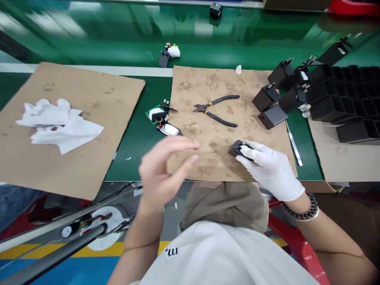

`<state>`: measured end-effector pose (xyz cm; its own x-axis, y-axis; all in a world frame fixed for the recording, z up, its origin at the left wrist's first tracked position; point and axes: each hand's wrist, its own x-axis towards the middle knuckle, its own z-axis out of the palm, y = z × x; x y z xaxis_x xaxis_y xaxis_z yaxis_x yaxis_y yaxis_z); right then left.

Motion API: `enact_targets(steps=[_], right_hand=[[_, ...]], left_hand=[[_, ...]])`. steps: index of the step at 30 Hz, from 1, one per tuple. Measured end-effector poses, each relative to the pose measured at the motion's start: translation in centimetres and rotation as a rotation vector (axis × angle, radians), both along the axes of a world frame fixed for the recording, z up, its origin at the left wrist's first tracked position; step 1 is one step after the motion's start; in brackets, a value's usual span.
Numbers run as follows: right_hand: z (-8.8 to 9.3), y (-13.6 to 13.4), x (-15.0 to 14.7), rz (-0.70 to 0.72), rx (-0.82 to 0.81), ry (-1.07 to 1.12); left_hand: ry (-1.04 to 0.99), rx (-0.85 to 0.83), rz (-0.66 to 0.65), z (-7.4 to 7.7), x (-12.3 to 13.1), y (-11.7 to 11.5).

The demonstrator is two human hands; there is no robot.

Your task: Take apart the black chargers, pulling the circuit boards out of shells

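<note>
My right hand [273, 171], in a white glove, grips a black power adapter [234, 148] against the cardboard sheet [204, 83]. My left hand [162, 170] is bare and held above the front edge of that sheet, thumb and fingers apart with nothing between them. Behind my hands lie diagonal cutters [202, 108] with black handles, their jaws spread. Several black plug adapters [265, 98] stand or lie to the right, beside a pair of silver tweezers [294, 145]. An opened adapter with a green circuit board [152, 111] sits just beyond my left hand.
White gloves [63, 122] lie crumpled on the left cardboard [97, 91]. Rows of black open housings [341, 89] fill the right side. Small parts [170, 53] and a black roll [215, 10] are on the green table. A metal bar [74, 245] runs at lower left.
</note>
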<state>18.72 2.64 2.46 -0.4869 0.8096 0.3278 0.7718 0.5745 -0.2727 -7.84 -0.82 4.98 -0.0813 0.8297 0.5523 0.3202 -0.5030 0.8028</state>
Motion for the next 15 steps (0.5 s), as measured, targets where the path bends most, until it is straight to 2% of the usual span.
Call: enact_targets(steps=[2,3,5,7,9,10,11,13,15], right_hand=[[0.2,-0.1,0.1,0.025,0.021,0.085],[0.3,-0.2,0.0,0.029,0.02,0.139],[0.4,-0.4,-0.3,0.012,-0.015,0.243],[0.5,-0.5,-0.8,-0.041,-0.071,0.324],[0.6,-0.4,-1.2,-0.121,-0.139,0.39],[0.6,-0.2,-1.3,-0.167,-0.173,0.421],[0.6,0.0,-1.4,-0.213,-0.202,0.449],[0.6,0.2,-1.5,-0.28,-0.227,0.491],[0.6,0.0,-1.5,-0.245,-0.214,0.509]], left_hand=[[0.129,0.187,0.049,2.9,-1.9,3.1],[0.229,0.196,0.059,4.3,-3.0,5.3],[0.481,0.049,0.113,6.1,-5.1,11.2],[0.573,-0.259,0.204,6.1,-7.2,18.0],[0.542,-0.371,0.251,4.4,-9.1,24.3],[0.431,-0.49,0.27,3.1,-10.1,27.0],[0.394,-0.5,0.281,1.7,-11.0,29.3],[0.346,-0.509,0.297,-1.2,-12.7,32.6],[0.261,-0.413,0.313,-3.3,-14.2,34.5]])
